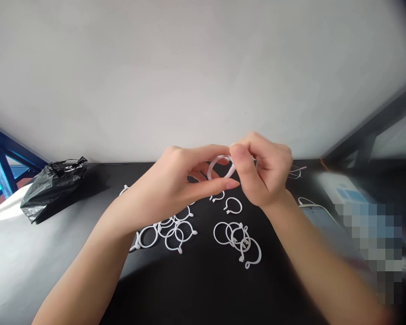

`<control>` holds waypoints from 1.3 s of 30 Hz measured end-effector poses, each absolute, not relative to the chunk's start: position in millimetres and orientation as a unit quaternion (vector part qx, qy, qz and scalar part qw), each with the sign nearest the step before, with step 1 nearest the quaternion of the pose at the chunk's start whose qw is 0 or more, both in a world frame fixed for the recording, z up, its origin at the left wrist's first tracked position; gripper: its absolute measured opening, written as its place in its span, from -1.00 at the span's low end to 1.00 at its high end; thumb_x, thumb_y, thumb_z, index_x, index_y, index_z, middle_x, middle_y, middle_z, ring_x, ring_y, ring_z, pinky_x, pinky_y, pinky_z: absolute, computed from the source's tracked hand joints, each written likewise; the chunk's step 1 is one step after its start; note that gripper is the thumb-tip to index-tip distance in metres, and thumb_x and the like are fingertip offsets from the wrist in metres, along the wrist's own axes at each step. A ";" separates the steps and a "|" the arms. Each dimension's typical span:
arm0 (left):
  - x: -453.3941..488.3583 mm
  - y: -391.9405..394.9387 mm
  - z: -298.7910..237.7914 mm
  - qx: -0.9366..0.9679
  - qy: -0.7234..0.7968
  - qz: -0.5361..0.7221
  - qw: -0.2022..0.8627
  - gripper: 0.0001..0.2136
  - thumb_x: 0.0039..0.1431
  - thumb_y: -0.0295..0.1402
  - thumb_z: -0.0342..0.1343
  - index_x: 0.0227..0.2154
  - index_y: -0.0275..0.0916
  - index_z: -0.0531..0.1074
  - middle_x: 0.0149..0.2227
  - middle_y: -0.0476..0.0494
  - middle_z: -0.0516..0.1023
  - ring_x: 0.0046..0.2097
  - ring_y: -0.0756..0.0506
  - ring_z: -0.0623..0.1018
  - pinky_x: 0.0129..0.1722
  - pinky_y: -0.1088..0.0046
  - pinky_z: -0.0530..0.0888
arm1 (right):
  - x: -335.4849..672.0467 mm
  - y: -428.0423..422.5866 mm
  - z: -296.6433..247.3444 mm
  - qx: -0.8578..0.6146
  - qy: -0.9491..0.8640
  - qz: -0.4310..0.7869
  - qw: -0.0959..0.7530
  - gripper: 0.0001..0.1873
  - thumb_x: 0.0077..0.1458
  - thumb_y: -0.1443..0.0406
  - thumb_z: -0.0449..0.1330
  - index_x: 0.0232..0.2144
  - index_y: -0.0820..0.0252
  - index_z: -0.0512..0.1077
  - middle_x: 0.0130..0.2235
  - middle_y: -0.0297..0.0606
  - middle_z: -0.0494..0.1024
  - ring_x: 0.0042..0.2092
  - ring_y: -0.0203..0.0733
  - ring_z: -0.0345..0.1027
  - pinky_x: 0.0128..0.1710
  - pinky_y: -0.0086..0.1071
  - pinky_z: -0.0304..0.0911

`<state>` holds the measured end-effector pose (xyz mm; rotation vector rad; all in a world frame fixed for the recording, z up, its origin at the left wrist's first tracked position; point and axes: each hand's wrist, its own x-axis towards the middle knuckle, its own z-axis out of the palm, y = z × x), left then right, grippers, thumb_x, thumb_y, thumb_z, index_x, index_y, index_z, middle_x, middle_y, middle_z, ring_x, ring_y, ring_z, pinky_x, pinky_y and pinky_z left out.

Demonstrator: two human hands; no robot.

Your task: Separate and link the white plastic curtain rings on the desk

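Observation:
A white plastic curtain ring is held up between my two hands above the black table. My left hand has its fingers and thumb around the ring's left side. My right hand is closed, its thumb pressed over the ring's right side, which hides that part. Below the hands, a loose curtain ring lies on the table with its ends apart. A small overlapping group of rings rests nearer to me. Under my left forearm, several more rings lie together, partly hidden by the arm.
A crumpled black plastic bag sits at the left on the table. To the right lie a phone with a white cable and a white and blue package, beside a blurred-out patch. A pale wall rises behind.

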<state>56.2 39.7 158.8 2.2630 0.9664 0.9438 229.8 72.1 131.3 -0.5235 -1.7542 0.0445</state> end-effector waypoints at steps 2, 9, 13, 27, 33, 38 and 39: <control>54.7 38.4 162.8 0.844 0.355 0.315 0.252 -0.86 0.27 -0.26 0.09 -0.29 -0.18 0.48 -0.52 0.02 0.41 -0.52 0.05 0.38 -0.60 0.55 0.30 | 229.0 72.7 129.1 -0.234 -0.770 -0.026 0.593 -0.54 0.30 0.21 0.06 -0.64 0.16 0.13 -0.68 -0.49 0.03 -0.64 -0.43 -0.03 -0.63 -0.43 -0.02; 66.6 34.2 160.3 0.819 0.391 0.361 0.213 -0.72 0.37 -0.25 -0.13 -0.36 -0.22 0.40 -0.52 -0.01 0.38 -0.52 0.03 0.34 -0.58 0.53 0.28 | 215.3 70.1 116.7 -0.230 -0.705 -0.078 0.667 -0.51 0.34 0.31 -0.01 -0.66 0.16 0.04 -0.67 -0.47 0.00 -0.63 -0.43 -0.12 -0.65 -0.41 -0.08; 82.4 37.3 143.7 0.776 0.404 0.474 0.101 -0.66 0.35 -0.34 -0.18 -0.55 -0.23 0.29 -0.61 -0.01 0.30 -0.57 0.04 0.27 -0.59 0.50 0.25 | 201.3 64.3 102.4 -0.247 -0.679 -0.048 0.690 -0.53 0.34 0.32 -0.02 -0.65 0.17 0.07 -0.66 -0.48 0.04 -0.63 -0.44 -0.10 -0.64 -0.44 -0.05; 97.5 46.4 121.9 0.727 0.384 0.563 -0.082 -0.68 0.26 -0.23 -0.01 -0.60 -0.19 0.22 -0.68 0.07 0.20 -0.60 0.06 0.23 -0.62 0.50 0.19 | 200.7 82.1 65.8 -0.284 -0.664 -0.027 0.691 -0.49 0.38 0.20 -0.14 -0.64 0.14 0.10 -0.65 -0.42 -0.01 -0.61 -0.35 -0.03 -0.58 -0.36 -0.03; 98.1 43.8 122.1 0.720 0.411 0.558 -0.031 -0.65 0.26 -0.19 -0.04 -0.61 -0.19 0.20 -0.67 0.05 0.18 -0.60 0.05 0.20 -0.61 0.47 0.16 | 202.2 82.7 59.2 -0.328 -0.681 -0.027 0.654 -0.50 0.38 0.21 -0.15 -0.61 0.13 0.23 -0.65 -0.38 0.03 -0.59 -0.29 0.08 -0.55 -0.31 0.02; 102.2 45.0 116.5 0.715 0.390 0.581 0.023 -0.69 0.26 -0.27 -0.03 -0.60 -0.19 0.20 -0.66 0.08 0.13 -0.61 0.06 0.15 -0.61 0.47 0.15 | 199.2 78.3 67.9 -0.331 -0.666 -0.009 0.668 -0.53 0.36 0.22 -0.09 -0.61 0.13 0.23 -0.66 -0.40 0.06 -0.61 -0.32 -0.02 -0.57 -0.32 -0.02; 103.1 44.8 115.9 0.714 0.381 0.587 0.033 -0.70 0.26 -0.29 -0.03 -0.60 -0.19 0.19 -0.66 0.09 0.12 -0.61 0.06 0.14 -0.61 0.47 0.15 | 198.5 77.1 70.4 -0.329 -0.659 -0.007 0.676 -0.53 0.36 0.23 -0.09 -0.62 0.13 0.22 -0.66 -0.41 0.06 -0.61 -0.32 -0.04 -0.57 -0.33 -0.02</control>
